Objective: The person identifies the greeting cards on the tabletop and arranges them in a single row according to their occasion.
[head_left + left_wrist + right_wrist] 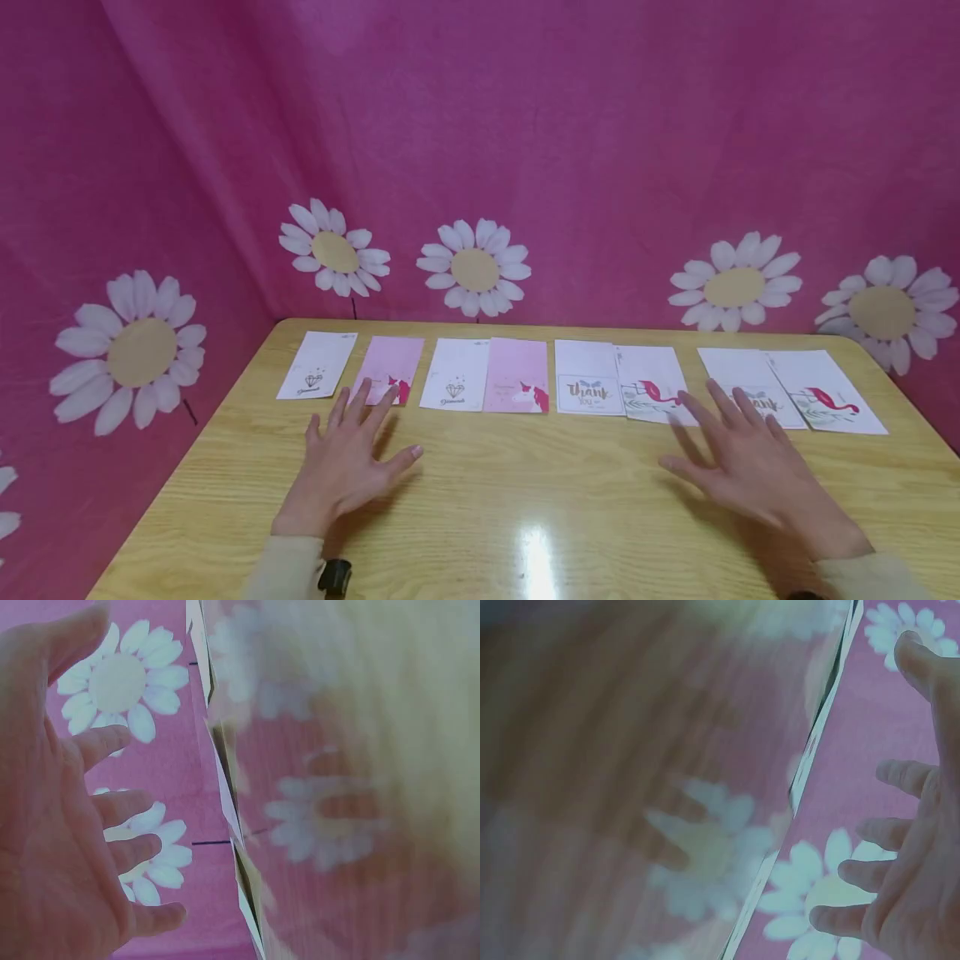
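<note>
Along the far part of the table lies a row of several cards. From the left come a white diamond card (pixel 317 365), a pink unicorn card (pixel 387 362), then a second diamond card (pixel 453 375) and unicorn card (pixel 517 375) side by side. Further right, a "thank you" card (pixel 589 377) and flamingo card (pixel 652 383) meet, then another such pair with its flamingo card (pixel 828 392). My left hand (pixel 348 462), fingers spread, hovers in front of the left unicorn card. The right hand (pixel 757 471) is likewise spread, its fingertips overlapping the right "thank you" card (pixel 738 375). Both hold nothing.
The wooden table (pixel 480 492) has a glossy top that reflects light near its front. Behind it hangs a pink curtain (pixel 525 150) printed with large daisies. A black band (pixel 335 577) sits at the left wrist.
</note>
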Demonstrator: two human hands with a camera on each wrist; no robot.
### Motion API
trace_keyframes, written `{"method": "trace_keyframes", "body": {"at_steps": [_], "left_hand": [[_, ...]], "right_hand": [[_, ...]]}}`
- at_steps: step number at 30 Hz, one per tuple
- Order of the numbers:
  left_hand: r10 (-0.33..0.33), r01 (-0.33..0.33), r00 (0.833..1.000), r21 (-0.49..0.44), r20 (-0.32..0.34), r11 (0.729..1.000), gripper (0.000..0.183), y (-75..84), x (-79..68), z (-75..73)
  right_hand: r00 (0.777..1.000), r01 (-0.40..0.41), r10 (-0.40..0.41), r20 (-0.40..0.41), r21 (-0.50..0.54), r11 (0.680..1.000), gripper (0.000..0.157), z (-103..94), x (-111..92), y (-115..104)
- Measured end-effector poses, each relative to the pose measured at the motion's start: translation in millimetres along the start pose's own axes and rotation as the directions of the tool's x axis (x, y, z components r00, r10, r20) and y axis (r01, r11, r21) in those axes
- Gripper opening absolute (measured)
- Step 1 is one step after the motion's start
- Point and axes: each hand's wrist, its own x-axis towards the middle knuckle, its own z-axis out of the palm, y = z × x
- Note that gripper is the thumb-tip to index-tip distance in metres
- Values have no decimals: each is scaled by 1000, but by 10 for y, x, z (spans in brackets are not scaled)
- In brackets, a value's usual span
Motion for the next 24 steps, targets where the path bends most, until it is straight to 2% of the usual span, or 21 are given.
{"method": "trace_keyframes", "body": {"at_steps": [13, 17, 24], "left_hand": [[-38, 40, 999, -52, 38, 998, 83, -351, 188, -165], [-52, 54, 998, -63, 40, 997, 82, -472, 266, -187], [-94, 98, 995, -98, 42, 990, 84, -664, 397, -208]], "right_hand": [[982, 189, -187, -40, 65, 980, 85, 110, 414, -578], [970, 242, -239, -45, 91, 966, 83, 176, 535, -768], [942, 336, -334, -33, 73, 939, 78, 288, 774, -1092]]}}
